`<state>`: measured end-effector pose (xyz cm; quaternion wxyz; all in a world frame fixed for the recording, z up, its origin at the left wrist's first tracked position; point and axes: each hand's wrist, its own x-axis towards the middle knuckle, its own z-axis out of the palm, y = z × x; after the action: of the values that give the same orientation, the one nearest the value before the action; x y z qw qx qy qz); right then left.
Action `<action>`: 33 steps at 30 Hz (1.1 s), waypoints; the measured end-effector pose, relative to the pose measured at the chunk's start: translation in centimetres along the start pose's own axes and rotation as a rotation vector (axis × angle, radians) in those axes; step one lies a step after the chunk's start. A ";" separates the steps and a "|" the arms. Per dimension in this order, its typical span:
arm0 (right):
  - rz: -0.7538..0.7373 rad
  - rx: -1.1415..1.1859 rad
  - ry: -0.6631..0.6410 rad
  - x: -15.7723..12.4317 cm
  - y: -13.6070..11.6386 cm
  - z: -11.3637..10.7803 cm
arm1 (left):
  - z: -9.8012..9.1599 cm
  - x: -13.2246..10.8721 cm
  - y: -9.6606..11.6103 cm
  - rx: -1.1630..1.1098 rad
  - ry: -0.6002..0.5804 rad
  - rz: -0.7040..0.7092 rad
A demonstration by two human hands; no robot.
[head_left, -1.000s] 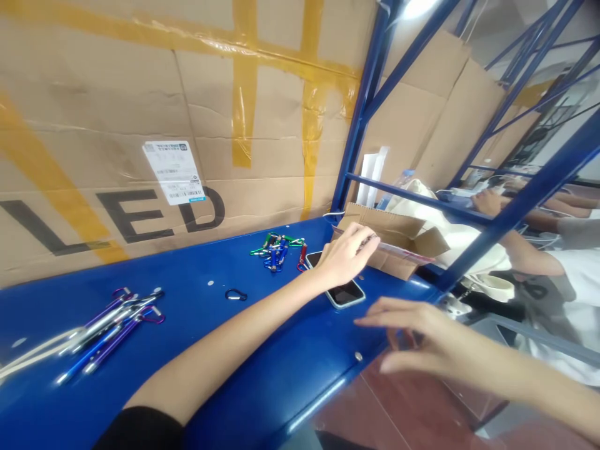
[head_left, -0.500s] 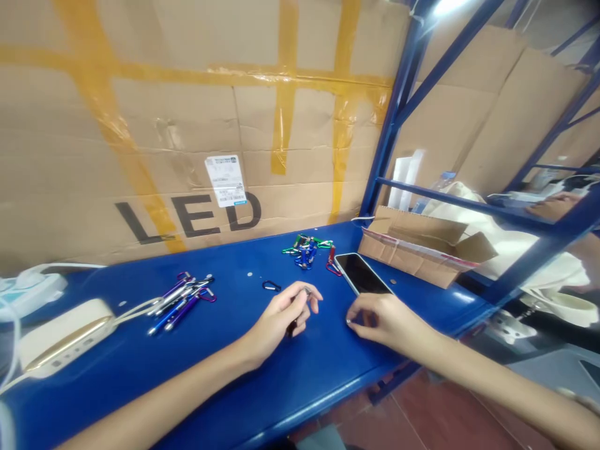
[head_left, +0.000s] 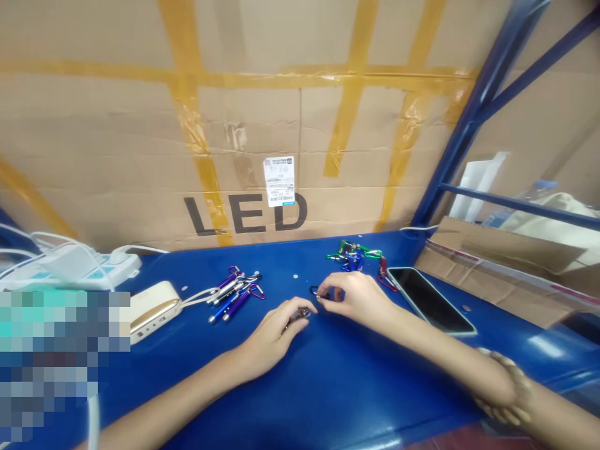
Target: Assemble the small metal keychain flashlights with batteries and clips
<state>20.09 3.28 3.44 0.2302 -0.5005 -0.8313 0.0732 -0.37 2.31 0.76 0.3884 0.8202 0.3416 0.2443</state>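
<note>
Blue bench point(head_left: 356, 381), hands point(head_left: 269, 337) point(head_left: 359, 297) pinching clip point(head_left: 300, 315), black carabiner point(head_left: 314, 290)

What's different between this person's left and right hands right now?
The left hand curls around a small metal piece; the right hand reaches a small black clip. The left sits nearer the purple and blue rods, the right nearer the phone. Both are bare, over the blue bench.

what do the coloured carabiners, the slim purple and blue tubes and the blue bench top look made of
The coloured carabiners look like anodised aluminium, with a bright metallic sheen. The slim purple and blue tubes seem metal too, with shiny silver ends, though small to tell. The blue bench top looks like gloss-painted steel, smooth with glare.
</note>
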 end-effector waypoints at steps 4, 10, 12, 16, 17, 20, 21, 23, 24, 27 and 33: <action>-0.233 0.173 0.273 0.6 -0.5 0.8 | 0.3 -0.5 -0.5 -0.098 0.076 0.077; -0.577 0.215 0.495 -1.4 -1.7 0.9 | 0.5 -1.0 -0.7 -0.208 0.094 0.162; -0.642 0.212 0.479 -1.7 -2.0 1.1 | 0.5 -1.1 -0.9 -0.173 0.081 0.165; -0.696 0.176 0.452 -1.7 -2.2 1.5 | 0.7 -1.2 -1.2 -0.115 0.078 0.197; -0.697 0.165 0.441 -1.7 -2.3 1.6 | 0.8 -1.2 -1.3 -0.111 0.067 0.205; -0.709 0.159 0.429 -1.7 -2.3 1.6 | 0.8 -1.2 -1.2 -0.104 0.021 0.209; -0.712 0.158 0.425 -1.7 -2.3 1.6 | 0.8 -1.2 -1.2 -0.104 0.018 0.210; -0.710 0.140 0.404 -1.7 -2.3 1.6 | 0.8 -1.1 -1.3 -0.105 0.038 0.214; -0.707 0.128 0.392 -1.7 -2.2 1.6 | 0.8 -1.2 -1.4 -0.105 0.052 0.219; -0.708 0.076 0.375 -1.9 -2.4 1.4 | 0.9 -1.4 -1.6 -0.101 0.077 0.253; -0.684 -0.206 0.416 -2.0 -3.2 1.1 | 0.8 -1.6 -1.8 -0.024 0.130 0.285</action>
<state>17.78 0.13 2.95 0.3529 -0.2201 -0.8885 -0.1937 -1.50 1.58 -1.40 0.3368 0.8381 0.2431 0.3536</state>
